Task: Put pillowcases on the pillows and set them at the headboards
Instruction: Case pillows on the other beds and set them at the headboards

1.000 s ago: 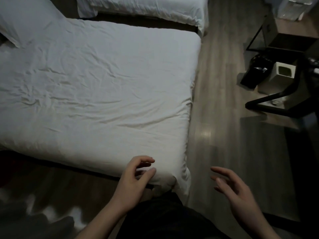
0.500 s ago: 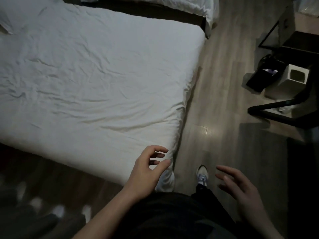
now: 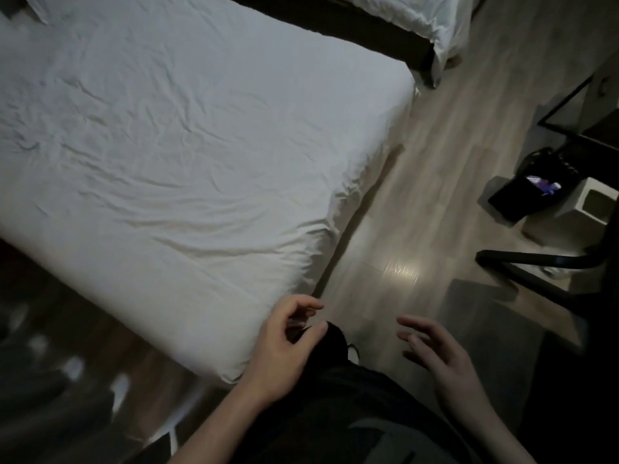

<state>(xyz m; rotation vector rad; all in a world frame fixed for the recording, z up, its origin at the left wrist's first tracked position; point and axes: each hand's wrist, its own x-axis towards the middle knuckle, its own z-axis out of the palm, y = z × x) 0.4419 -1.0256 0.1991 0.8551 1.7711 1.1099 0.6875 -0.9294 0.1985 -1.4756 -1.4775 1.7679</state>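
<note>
Fingers loosely curled on the left hand (image 3: 284,343), fingers spread and relaxed on the right hand (image 3: 438,353), and neither one has hold of anything. Both hover low at the near corner of the bed (image 3: 187,152), the left just over the mattress corner, the right out above the wooden floor (image 3: 415,195).

No pillowcase shows anywhere. One white pillow corner (image 3: 37,6) peeks in at the far left edge, lying on the sheet; whether it is cased or sits at a headboard, the view cuts off too much to say. So the job looks early or between pillows, with the casing and placing unconfirmed.

Room to move: an open strip of floor runs along the bed's right edge toward a second bed (image 3: 425,18) at the far right. On the right stand a dark bin (image 3: 522,192) and a pale bin (image 3: 596,209) just beside it, with a black frame leg (image 3: 536,259) reaching out low, a likely trip point. Blurred dark and white shapes lie on the floor near left.
</note>
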